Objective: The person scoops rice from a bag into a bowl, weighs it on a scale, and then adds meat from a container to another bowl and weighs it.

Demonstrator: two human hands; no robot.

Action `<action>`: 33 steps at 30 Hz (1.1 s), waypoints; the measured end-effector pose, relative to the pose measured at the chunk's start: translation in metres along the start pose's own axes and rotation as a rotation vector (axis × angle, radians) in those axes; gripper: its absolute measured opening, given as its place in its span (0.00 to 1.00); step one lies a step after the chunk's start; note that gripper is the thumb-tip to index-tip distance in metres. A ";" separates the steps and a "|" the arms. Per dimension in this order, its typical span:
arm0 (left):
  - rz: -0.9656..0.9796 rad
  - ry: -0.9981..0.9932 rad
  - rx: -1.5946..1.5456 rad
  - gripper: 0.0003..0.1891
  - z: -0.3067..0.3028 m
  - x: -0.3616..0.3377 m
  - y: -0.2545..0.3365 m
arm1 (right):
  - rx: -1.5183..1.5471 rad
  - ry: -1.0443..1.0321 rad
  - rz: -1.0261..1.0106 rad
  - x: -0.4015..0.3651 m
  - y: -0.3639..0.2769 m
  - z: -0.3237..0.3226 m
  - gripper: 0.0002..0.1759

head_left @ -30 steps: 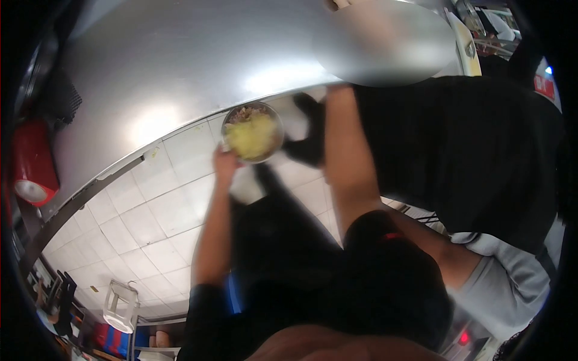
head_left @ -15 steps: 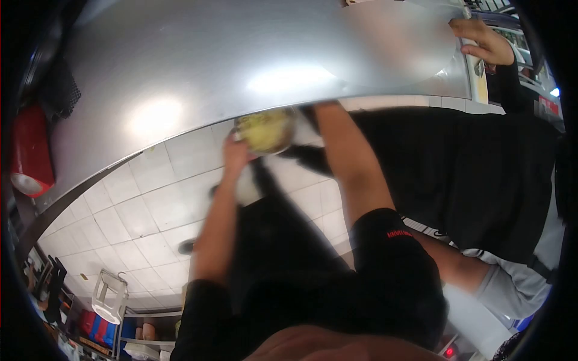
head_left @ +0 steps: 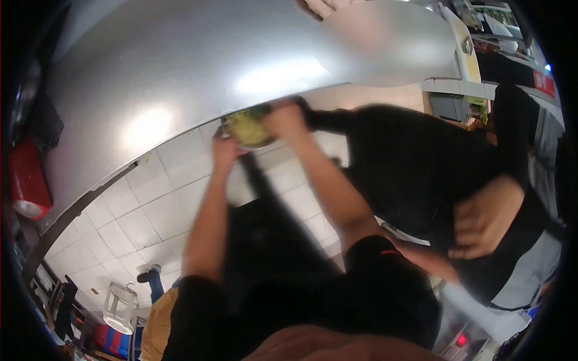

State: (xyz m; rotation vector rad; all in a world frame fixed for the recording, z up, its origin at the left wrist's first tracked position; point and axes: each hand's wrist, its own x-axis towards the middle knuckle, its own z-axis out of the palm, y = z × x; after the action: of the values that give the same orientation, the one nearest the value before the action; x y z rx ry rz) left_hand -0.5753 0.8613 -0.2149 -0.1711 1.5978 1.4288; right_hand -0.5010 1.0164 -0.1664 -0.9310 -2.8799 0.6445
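A round bowl or pan of yellowish shredded food (head_left: pixel 248 129) is held just past the near edge of the steel counter (head_left: pixel 174 72), above the floor. Its left rim is gripped by my left hand (head_left: pixel 225 148). My right hand (head_left: pixel 285 120) is at the right side of the bowl, its fingers blurred and partly hidden against something dark and green over the food. What the right fingers hold, if anything, cannot be made out.
A person in black stands at the right, a blurred hand (head_left: pixel 487 216) before their body. A red object (head_left: pixel 30 180) lies on the counter's left. A white stool (head_left: pixel 121 308) stands on the tiled floor, near another person's leg (head_left: pixel 155 284). Another hand shows at the top.
My right hand has come from the counter edge to the bowl's right side. The bowl has shifted slightly left. The neighbouring person's hand has left the counter's right end, and another person appears at lower left.
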 end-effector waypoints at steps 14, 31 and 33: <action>0.191 -0.068 0.101 0.21 -0.047 -0.191 0.015 | 0.324 0.107 -0.164 -0.139 -0.097 -0.153 0.13; 0.328 0.053 0.010 0.11 -0.091 -0.229 0.205 | 0.358 0.423 -0.645 -0.022 -0.231 -0.261 0.06; 0.354 0.097 -0.091 0.09 -0.081 -0.199 0.236 | 0.299 0.450 -0.705 0.022 -0.228 -0.255 0.07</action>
State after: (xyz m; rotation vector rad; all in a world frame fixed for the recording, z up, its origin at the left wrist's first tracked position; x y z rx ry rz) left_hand -0.6647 0.7742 0.0782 -0.0084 1.7026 1.7893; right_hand -0.6010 0.9573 0.1559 0.0101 -2.3644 0.6488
